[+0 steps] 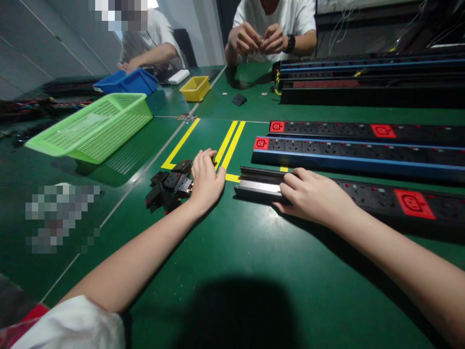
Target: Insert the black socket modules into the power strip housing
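Note:
My right hand (308,194) is closed around a black power strip (366,194) near its left end. Left of my fingers, the strip's open metal channel (259,186) shows a bare silvery inside; to the right sit black sockets and a red socket. My left hand (208,177) rests at the right side of a small pile of black socket modules (165,186), thumb apart and fingers loosely bent. Its fingertips partly hide what lies under them; I see nothing held in it.
Two more power strips (327,157) lie behind, with further strips (363,92) at the back right. A green basket (119,128), a blue bin (127,83) and a yellow bin (196,88) stand left. Yellow tape (232,140) marks the green table. Two people sit opposite.

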### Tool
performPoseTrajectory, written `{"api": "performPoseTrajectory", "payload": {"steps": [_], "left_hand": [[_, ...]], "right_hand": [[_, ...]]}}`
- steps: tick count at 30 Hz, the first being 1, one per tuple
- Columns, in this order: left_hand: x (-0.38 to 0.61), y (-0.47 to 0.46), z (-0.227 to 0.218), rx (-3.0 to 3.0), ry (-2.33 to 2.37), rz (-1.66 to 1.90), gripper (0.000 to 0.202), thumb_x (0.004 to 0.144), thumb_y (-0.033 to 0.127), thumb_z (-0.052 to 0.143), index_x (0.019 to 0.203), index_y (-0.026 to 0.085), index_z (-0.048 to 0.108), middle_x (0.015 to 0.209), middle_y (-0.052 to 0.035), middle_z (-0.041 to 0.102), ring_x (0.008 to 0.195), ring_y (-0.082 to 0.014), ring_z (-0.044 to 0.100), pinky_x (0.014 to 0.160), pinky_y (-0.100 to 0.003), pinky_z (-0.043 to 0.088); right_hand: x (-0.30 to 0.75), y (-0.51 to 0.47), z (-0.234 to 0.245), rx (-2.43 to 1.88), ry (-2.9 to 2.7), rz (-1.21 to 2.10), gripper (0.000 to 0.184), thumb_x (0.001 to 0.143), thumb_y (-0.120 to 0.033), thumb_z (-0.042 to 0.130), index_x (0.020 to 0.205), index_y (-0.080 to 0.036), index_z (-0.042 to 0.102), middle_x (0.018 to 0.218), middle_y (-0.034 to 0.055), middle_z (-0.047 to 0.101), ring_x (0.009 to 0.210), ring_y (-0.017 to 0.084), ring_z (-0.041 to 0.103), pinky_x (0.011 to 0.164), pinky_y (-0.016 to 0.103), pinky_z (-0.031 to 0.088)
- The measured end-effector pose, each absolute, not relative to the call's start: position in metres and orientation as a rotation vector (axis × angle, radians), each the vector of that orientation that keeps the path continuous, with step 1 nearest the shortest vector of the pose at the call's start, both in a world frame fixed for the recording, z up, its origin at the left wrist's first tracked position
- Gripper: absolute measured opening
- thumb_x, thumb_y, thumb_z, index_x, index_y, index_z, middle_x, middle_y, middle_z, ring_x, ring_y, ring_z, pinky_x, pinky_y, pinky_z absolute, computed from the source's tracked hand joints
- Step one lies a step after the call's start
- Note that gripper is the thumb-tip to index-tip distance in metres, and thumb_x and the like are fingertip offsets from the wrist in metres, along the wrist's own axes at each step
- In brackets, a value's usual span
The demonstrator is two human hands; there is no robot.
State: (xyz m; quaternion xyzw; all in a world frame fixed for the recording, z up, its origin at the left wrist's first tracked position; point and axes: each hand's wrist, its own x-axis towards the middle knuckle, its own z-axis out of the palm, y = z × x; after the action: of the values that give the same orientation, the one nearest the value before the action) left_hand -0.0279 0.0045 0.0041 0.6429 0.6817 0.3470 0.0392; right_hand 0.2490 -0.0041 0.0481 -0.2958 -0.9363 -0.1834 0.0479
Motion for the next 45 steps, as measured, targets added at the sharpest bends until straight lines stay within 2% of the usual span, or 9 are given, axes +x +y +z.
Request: {"api": "performPoseTrajectory", "payload": {"steps": [9, 13, 16, 23, 31, 34, 36, 39, 45], "left_hand": [[-0.0307, 0.0069, 0.0022, 1.971, 1.909, 1.201, 0.042, 0.097, 0.029, 0.027, 0.119, 0.021, 0.061, 0.137, -0.008, 0.057, 0.133, -0.0217, 0.044, 0.118, -0.044, 0.03], [-0.0326, 0.0103, 0.0036, 1.903, 1.912, 1.263, 0.03, 0.088, 0.019, 0.042, 0.107, 0.025, 0.065, 0.125, -0.0037, 0.064, 0.122, -0.0236, 0.049, 0.111, -0.044, 0.032], [-0.0317, 0.0088, 0.0066, 1.859, 1.94, 1.228, 0.024, 0.084, 0.021, 0.052, 0.104, 0.025, 0.064, 0.116, -0.0041, 0.065, 0.116, -0.0261, 0.049, 0.105, -0.043, 0.035], [-0.0313, 0.0081, 0.0094, 1.73, 1.872, 1.254, 0.024, 0.078, 0.027, 0.064, 0.101, 0.024, 0.064, 0.099, -0.0027, 0.061, 0.096, -0.0205, 0.052, 0.089, -0.035, 0.04], [-0.0288, 0.0109, 0.0081, 1.556, 1.725, 1.319, 0.02, 0.076, 0.029, 0.066, 0.092, 0.019, 0.06, 0.066, 0.0058, 0.037, 0.061, -0.0101, 0.038, 0.061, -0.025, 0.031], [-0.0277, 0.0098, 0.0059, 1.608, 1.769, 1.285, 0.028, 0.079, 0.031, 0.066, 0.103, 0.02, 0.058, 0.073, 0.0043, 0.046, 0.067, -0.0114, 0.046, 0.066, -0.025, 0.037], [-0.0272, 0.0091, 0.0041, 1.753, 1.84, 1.192, 0.028, 0.085, 0.035, 0.061, 0.108, 0.021, 0.059, 0.092, -0.0014, 0.058, 0.086, -0.016, 0.055, 0.08, -0.03, 0.042], [-0.0268, 0.0087, 0.0026, 2.013, 1.935, 0.948, 0.028, 0.094, 0.04, 0.045, 0.104, 0.021, 0.064, 0.109, -0.0069, 0.062, 0.106, -0.0234, 0.054, 0.097, -0.04, 0.04], [-0.0315, 0.0119, -0.0003, 1.876, 1.756, 1.058, 0.032, 0.093, 0.045, 0.049, 0.104, 0.022, 0.067, 0.106, -0.0049, 0.064, 0.103, -0.0205, 0.059, 0.095, -0.035, 0.044]], "right_hand": [[0.2488, -0.0047, 0.0488, -0.895, -2.852, -0.532, 0.033, 0.095, -0.04, 0.049, 0.086, -0.014, 0.067, 0.09, 0.0113, 0.064, 0.088, 0.025, 0.053, 0.071, 0.035, 0.038], [0.2481, -0.0051, 0.0495, -0.918, -2.863, -0.525, 0.034, 0.096, -0.04, 0.047, 0.088, -0.014, 0.067, 0.091, 0.011, 0.064, 0.089, 0.026, 0.053, 0.072, 0.035, 0.039], [0.2481, -0.0055, 0.0494, -0.922, -2.864, -0.533, 0.034, 0.096, -0.04, 0.047, 0.088, -0.014, 0.067, 0.091, 0.0107, 0.064, 0.088, 0.026, 0.054, 0.071, 0.035, 0.039], [0.2484, -0.0062, 0.0485, -0.93, -2.846, -0.527, 0.033, 0.095, -0.04, 0.048, 0.088, -0.013, 0.067, 0.092, 0.0107, 0.064, 0.089, 0.025, 0.054, 0.071, 0.034, 0.039], [0.2489, -0.0056, 0.0469, -0.933, -2.845, -0.53, 0.035, 0.095, -0.042, 0.047, 0.087, -0.014, 0.067, 0.091, 0.0103, 0.063, 0.089, 0.026, 0.054, 0.07, 0.034, 0.039], [0.249, -0.0057, 0.047, -0.935, -2.851, -0.53, 0.035, 0.095, -0.042, 0.046, 0.088, -0.014, 0.066, 0.091, 0.0102, 0.062, 0.09, 0.026, 0.054, 0.071, 0.035, 0.039], [0.249, -0.0054, 0.0468, -0.934, -2.859, -0.535, 0.036, 0.096, -0.042, 0.045, 0.088, -0.014, 0.066, 0.092, 0.0102, 0.062, 0.09, 0.027, 0.054, 0.072, 0.035, 0.039], [0.2488, -0.0047, 0.0466, -0.931, -2.864, -0.543, 0.037, 0.096, -0.042, 0.043, 0.088, -0.014, 0.065, 0.092, 0.0102, 0.062, 0.09, 0.027, 0.054, 0.072, 0.036, 0.039], [0.2489, -0.0042, 0.0479, -0.907, -2.868, -0.577, 0.036, 0.096, -0.042, 0.044, 0.087, -0.015, 0.065, 0.088, 0.0099, 0.061, 0.087, 0.026, 0.054, 0.07, 0.036, 0.039]]}}
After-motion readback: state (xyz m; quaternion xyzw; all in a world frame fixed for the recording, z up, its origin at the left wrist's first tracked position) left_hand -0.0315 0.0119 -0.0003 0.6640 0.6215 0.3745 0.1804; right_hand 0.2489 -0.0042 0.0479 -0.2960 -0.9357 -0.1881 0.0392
